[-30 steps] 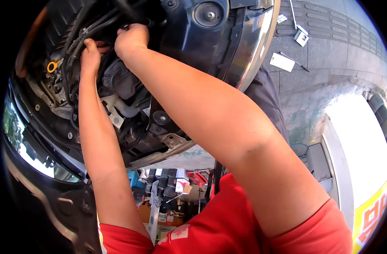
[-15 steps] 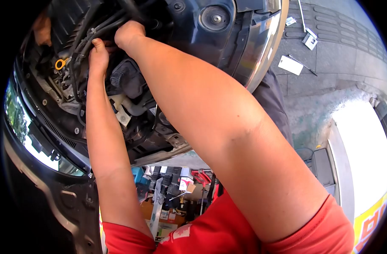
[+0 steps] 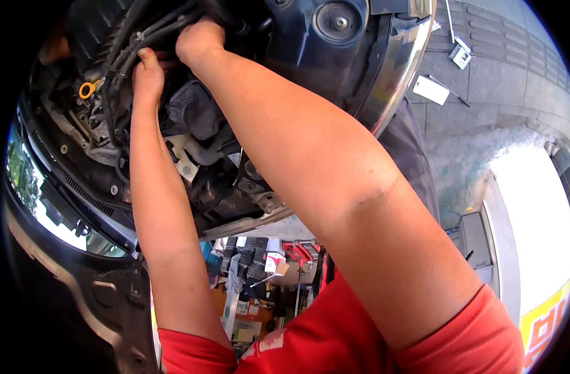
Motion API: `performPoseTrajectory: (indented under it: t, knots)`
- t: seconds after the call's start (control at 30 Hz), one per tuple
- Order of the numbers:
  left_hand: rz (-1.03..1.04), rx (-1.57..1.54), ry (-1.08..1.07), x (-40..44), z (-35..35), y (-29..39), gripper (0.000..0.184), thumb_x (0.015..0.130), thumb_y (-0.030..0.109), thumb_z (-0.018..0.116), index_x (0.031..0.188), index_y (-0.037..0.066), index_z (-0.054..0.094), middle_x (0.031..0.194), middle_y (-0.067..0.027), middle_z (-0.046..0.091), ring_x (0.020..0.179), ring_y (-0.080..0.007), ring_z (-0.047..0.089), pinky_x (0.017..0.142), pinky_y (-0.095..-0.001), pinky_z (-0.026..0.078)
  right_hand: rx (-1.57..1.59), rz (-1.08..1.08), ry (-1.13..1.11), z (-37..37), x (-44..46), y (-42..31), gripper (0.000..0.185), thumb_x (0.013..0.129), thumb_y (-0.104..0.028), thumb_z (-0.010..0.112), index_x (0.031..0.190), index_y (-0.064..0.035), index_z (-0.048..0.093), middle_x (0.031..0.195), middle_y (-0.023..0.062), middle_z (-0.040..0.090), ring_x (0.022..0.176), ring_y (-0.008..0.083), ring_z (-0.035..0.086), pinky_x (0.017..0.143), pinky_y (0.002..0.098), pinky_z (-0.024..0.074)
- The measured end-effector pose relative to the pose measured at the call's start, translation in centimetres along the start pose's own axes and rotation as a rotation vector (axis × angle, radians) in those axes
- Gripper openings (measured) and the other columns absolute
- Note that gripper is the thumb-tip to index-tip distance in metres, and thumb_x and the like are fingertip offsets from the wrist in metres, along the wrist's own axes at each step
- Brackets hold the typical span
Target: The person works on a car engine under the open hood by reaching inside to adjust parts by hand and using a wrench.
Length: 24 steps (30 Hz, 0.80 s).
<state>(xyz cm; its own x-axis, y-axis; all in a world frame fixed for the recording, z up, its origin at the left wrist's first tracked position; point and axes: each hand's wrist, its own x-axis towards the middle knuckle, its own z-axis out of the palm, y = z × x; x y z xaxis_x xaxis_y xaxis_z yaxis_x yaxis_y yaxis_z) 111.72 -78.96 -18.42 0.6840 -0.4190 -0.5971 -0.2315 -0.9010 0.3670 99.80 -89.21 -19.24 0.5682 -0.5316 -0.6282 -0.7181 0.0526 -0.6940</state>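
Observation:
In the engine bay, my left hand [image 3: 149, 78] is beside the black hoses [image 3: 119, 65], its thumb up against them. The fingers of that hand curl to the right into shadow, around something I cannot make out. Just right of it, my right hand [image 3: 201, 42] is closed among dark parts, fingers mostly hidden under the knuckles. What it grips does not show. Left of my left hand is a yellow ring handle [image 3: 87, 90]. A black ribbed part [image 3: 191, 111] lies below my hands.
At the upper left edge, another person's hand [image 3: 53, 47] shows dimly. A metal-trimmed bumper edge [image 3: 402, 81] curves down the right. On the pavement lie a white card [image 3: 431, 90], a thin rod [image 3: 450, 91] and a small box [image 3: 460, 55]. Tools and boxes [image 3: 275, 255] fill a shelf below.
The engine bay has shifted right in view. Both my hands remain close together by the hoses, with the right one slightly higher. The other person's hand is dimmer than half a second ago.

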Motion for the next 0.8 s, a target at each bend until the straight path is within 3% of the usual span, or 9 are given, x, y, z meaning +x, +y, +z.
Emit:
performPoseTrajectory:
  t: [0.1, 0.2, 0.27, 0.37, 0.4, 0.47, 0.6, 0.67, 0.8]
  knots:
    - [-0.003, 0.005, 0.019, -0.3, 0.1, 0.3, 0.084, 0.090, 0.065, 0.016, 0.111, -0.004, 0.058, 0.094, -0.0161, 0.066, 0.093, -0.0259, 0.060, 0.088, -0.0359, 0.042, -0.042, -0.041, -0.105, 0.4, 0.6, 0.1, 0.041, 0.086, -0.025, 0.045, 0.120, -0.0058, 0.058, 0.129, 0.0120, 0.052, 0.120, 0.0283, 0.047, 0.099, 0.0382, 0.0356]
    - [0.013, 0.039, 0.051, 0.0, 0.1, -0.1, 0.079, 0.091, 0.062, 0.015, 0.105, 0.001, 0.063, 0.090, -0.0135, 0.068, 0.089, -0.0228, 0.062, 0.084, -0.0346, 0.045, -0.094, -0.084, 0.063, 4.9, 3.3, 0.0, 0.043, 0.087, -0.026, 0.044, 0.121, -0.0040, 0.056, 0.128, 0.0135, 0.052, 0.119, 0.0288, 0.048, 0.098, 0.0381, 0.0365]
    - [0.011, 0.032, 0.035, 0.3, 0.0, -0.3, 0.080, 0.091, 0.062, 0.015, 0.106, 0.001, 0.063, 0.091, -0.0135, 0.068, 0.090, -0.0230, 0.062, 0.084, -0.0350, 0.044, -0.225, -0.206, -0.088, 4.8, 3.5, 0.5, 0.044, 0.088, -0.026, 0.043, 0.123, -0.0013, 0.054, 0.128, 0.0155, 0.052, 0.119, 0.0286, 0.048, 0.097, 0.0371, 0.0376]
    - [0.021, 0.018, 0.003, 0.2, 0.0, -0.3, 0.082, 0.090, 0.064, 0.015, 0.109, -0.003, 0.059, 0.094, -0.0152, 0.066, 0.095, -0.0243, 0.059, 0.090, -0.0355, 0.041, 0.544, 0.210, 0.055, 4.6, 2.6, 0.2, 0.042, 0.082, -0.023, 0.055, 0.117, 0.0009, 0.056, 0.124, 0.0185, 0.053, 0.115, 0.0251, 0.051, 0.095, 0.0364, 0.0403]
    - [0.022, 0.020, 0.006, 0.0, 0.1, -0.1, 0.082, 0.090, 0.064, 0.015, 0.109, -0.003, 0.059, 0.094, -0.0152, 0.066, 0.095, -0.0243, 0.059, 0.090, -0.0355, 0.041, 0.546, 0.207, 0.055, 5.1, 3.1, 0.1, 0.042, 0.082, -0.023, 0.055, 0.117, 0.0009, 0.056, 0.124, 0.0185, 0.053, 0.115, 0.0251, 0.051, 0.095, 0.0364, 0.0403]
    - [0.015, 0.065, 0.069, -0.1, 0.1, 0.0, 0.078, 0.091, 0.061, 0.015, 0.105, 0.002, 0.064, 0.092, -0.0132, 0.068, 0.090, -0.0225, 0.061, 0.085, -0.0349, 0.044, -0.158, -0.135, 0.210, 7.2, 5.0, 0.1, 0.037, 0.076, -0.018, 0.062, 0.106, 0.0016, 0.061, 0.114, 0.0186, 0.059, 0.105, 0.0251, 0.059, 0.087, 0.0360, 0.0477]
    - [0.019, 0.087, 0.099, 0.4, 0.2, -0.4, 0.078, 0.091, 0.061, 0.015, 0.103, 0.002, 0.065, 0.092, -0.0135, 0.068, 0.093, -0.0243, 0.061, 0.086, -0.0354, 0.044, -0.036, -0.092, 0.334, 7.4, 5.9, 0.3, 0.031, 0.087, -0.017, 0.045, 0.104, -0.0006, 0.065, 0.105, 0.0197, 0.064, 0.097, 0.0329, 0.062, 0.086, 0.0395, 0.0466]
    - [0.064, 0.115, 0.115, 0.8, 0.1, -1.0, 0.078, 0.091, 0.061, 0.016, 0.102, 0.002, 0.065, 0.097, -0.0168, 0.067, 0.099, -0.0299, 0.060, 0.088, -0.0374, 0.042, -0.314, -0.323, -0.120, 3.9, 4.5, -0.1, 0.033, 0.087, -0.018, 0.045, 0.108, 0.0004, 0.063, 0.109, 0.0212, 0.061, 0.099, 0.0322, 0.061, 0.089, 0.0379, 0.0446]
    - [0.041, 0.169, 0.208, 1.1, 0.3, -0.9, 0.077, 0.091, 0.060, 0.016, 0.101, 0.001, 0.065, 0.101, -0.0204, 0.064, 0.105, -0.0350, 0.056, 0.092, -0.0392, 0.040, -0.191, -0.254, -0.102, 3.6, 4.5, -0.4, 0.036, 0.089, -0.020, 0.043, 0.113, 0.0018, 0.059, 0.112, 0.0233, 0.059, 0.100, 0.0322, 0.061, 0.092, 0.0360, 0.0429]
